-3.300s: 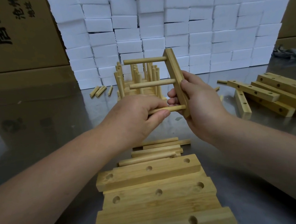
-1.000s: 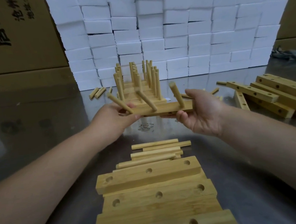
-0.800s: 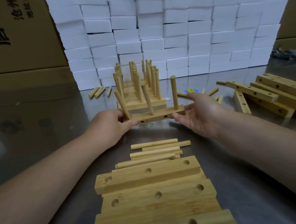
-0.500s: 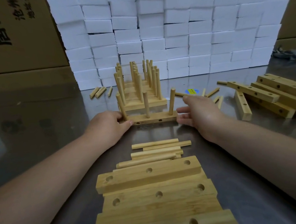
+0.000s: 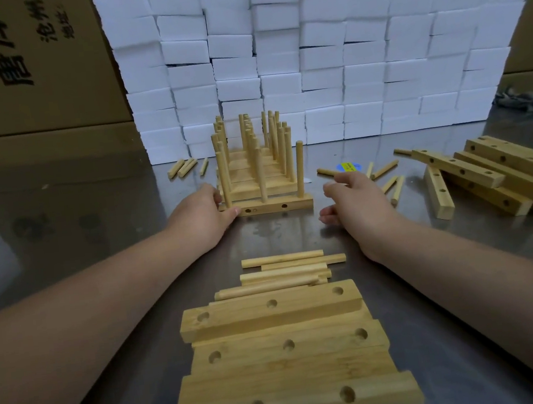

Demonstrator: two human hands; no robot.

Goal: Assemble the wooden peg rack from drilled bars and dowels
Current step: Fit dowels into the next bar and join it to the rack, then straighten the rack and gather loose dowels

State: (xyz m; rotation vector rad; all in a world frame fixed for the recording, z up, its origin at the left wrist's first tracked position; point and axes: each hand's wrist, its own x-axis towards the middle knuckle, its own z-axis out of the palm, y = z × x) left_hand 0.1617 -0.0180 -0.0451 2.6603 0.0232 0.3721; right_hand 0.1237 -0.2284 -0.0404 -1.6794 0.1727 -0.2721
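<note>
Item — pale wooden bar with three upright dowels point(image 5: 272, 206): now set down on the steel tabletop point(image 5: 63, 223), front of the finished row. Our left hand point(image 5: 206, 216) still touches its end, fingers loose; our right hand point(image 5: 356, 204) has let go — open, empty. We judge this unit done.

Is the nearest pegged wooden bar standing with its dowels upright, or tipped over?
Upright. The pegged wooden bar lies flat on the metal table, its three dowels pointing straight up.

We work in a packing workshop: a steel bench point(image 5: 63, 223), stacked white foam blocks point(image 5: 325, 57), printed cardboard cartons point(image 5: 23, 62), piled drilled bars point(image 5: 502, 170).
</note>
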